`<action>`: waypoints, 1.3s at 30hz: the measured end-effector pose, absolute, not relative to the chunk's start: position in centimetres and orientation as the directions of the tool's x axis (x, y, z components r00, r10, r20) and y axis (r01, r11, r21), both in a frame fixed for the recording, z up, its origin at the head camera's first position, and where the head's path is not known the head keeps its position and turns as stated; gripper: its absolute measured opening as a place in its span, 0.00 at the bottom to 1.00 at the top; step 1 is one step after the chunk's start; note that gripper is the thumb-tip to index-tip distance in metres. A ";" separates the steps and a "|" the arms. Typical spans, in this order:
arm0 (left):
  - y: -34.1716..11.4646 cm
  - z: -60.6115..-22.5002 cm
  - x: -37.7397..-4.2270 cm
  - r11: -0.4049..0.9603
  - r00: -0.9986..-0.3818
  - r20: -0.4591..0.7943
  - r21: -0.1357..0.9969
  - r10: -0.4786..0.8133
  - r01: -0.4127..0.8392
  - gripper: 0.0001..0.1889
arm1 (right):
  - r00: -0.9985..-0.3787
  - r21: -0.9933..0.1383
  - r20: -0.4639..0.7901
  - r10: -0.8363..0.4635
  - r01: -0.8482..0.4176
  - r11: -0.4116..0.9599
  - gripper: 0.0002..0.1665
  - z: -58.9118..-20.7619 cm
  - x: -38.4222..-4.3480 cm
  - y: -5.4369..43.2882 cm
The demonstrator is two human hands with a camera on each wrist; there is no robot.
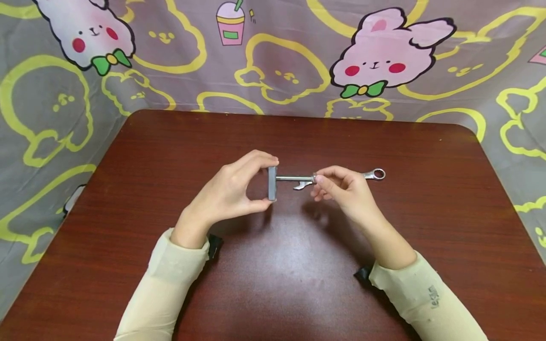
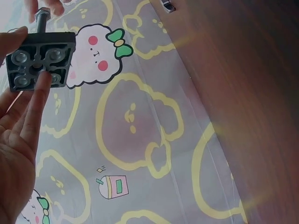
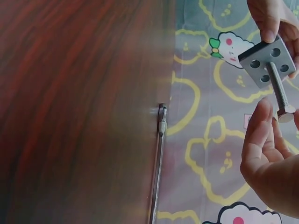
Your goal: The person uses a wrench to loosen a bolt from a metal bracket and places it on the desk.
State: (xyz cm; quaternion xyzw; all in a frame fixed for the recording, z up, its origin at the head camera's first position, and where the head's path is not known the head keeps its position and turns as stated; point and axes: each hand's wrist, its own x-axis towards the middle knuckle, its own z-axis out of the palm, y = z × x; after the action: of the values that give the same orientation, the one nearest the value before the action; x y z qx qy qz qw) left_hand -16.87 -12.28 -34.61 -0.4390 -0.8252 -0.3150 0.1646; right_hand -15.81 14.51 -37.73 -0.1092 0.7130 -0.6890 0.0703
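My left hand (image 1: 228,192) grips a grey square metal plate (image 1: 272,183) by opposite edges, holding it upright above the table. In the left wrist view, one fingertip touches the plate's recessed back near the centre. A long hex bolt (image 1: 294,178) stands out from the middle of the plate, its head toward the right. My right hand (image 1: 350,192) pinches that hex head (image 3: 285,114) between thumb and fingers. Behind the right hand lies a combination wrench (image 1: 377,174), its ring end and open jaw showing on either side and its middle hidden.
Beneath both hands is a dark red-brown wooden table (image 1: 273,284) with rounded far corners. A cartoon-printed cloth (image 1: 290,57) hangs around its back and sides. Black straps (image 1: 215,247) show at the wrists.
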 end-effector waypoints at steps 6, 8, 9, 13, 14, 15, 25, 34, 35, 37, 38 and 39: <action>-12.3 -34.7 -16.9 0.417 -0.556 0.555 0.368 0.618 0.831 0.33 | -0.962 -0.995 0.091 -0.257 -0.100 0.025 0.12 -37.7 -16.0 14.1; -12.3 -34.7 -16.9 0.415 -0.557 0.554 0.371 0.619 0.831 0.33 | -0.960 -0.994 0.101 -0.263 -0.108 0.013 0.12 -37.7 -16.0 14.1; -12.3 -34.8 -16.9 0.415 -0.558 0.553 0.373 0.619 0.830 0.33 | -0.958 -0.994 0.104 -0.268 -0.110 0.006 0.11 -37.7 -15.9 14.1; -12.3 -34.8 -16.8 0.414 -0.561 0.551 0.379 0.618 0.828 0.33 | -0.949 -0.994 0.110 -0.297 -0.104 -0.036 0.08 -37.7 -15.9 14.2; -12.3 -34.8 -16.8 0.414 -0.562 0.550 0.380 0.617 0.827 0.33 | -0.947 -0.994 0.109 -0.301 -0.099 -0.049 0.09 -37.7 -15.9 14.2; -12.3 -34.8 -16.8 0.415 -0.564 0.550 0.381 0.617 0.826 0.33 | -0.946 -0.993 0.110 -0.305 -0.096 -0.063 0.10 -37.8 -15.9 14.2; -12.1 -34.9 -16.9 0.429 -0.592 0.521 0.408 0.615 0.806 0.33 | -0.943 -0.977 0.180 -0.279 -0.140 -0.159 0.20 -37.9 -15.6 13.9; -12.1 -34.7 -16.9 0.416 -0.599 0.521 0.434 0.608 0.800 0.33 | -0.928 -0.953 0.263 -0.263 -0.206 -0.223 0.16 -37.7 -15.5 13.7; -12.1 -34.7 -16.9 0.414 -0.598 0.524 0.434 0.607 0.800 0.33 | -0.928 -0.951 0.270 -0.257 -0.215 -0.223 0.16 -37.7 -15.5 13.6; -12.2 -34.7 -16.8 0.410 -0.596 0.528 0.435 0.605 0.802 0.33 | -0.927 -0.948 0.285 -0.243 -0.235 -0.217 0.16 -37.7 -15.5 13.5; -12.2 -34.6 -16.8 0.411 -0.596 0.529 0.435 0.604 0.801 0.33 | -0.926 -0.945 0.295 -0.237 -0.246 -0.213 0.16 -37.7 -15.5 13.5; -12.2 -34.6 -16.8 0.413 -0.598 0.528 0.435 0.603 0.800 0.33 | -0.924 -0.943 0.306 -0.230 -0.260 -0.208 0.15 -37.7 -15.4 13.5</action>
State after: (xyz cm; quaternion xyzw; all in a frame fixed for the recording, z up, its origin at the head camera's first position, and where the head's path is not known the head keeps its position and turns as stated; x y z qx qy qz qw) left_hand -16.78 -12.19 -34.58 -0.4239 -0.8276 -0.3377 0.1461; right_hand -15.44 13.50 -37.70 -0.1949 0.6292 -0.7524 -0.0099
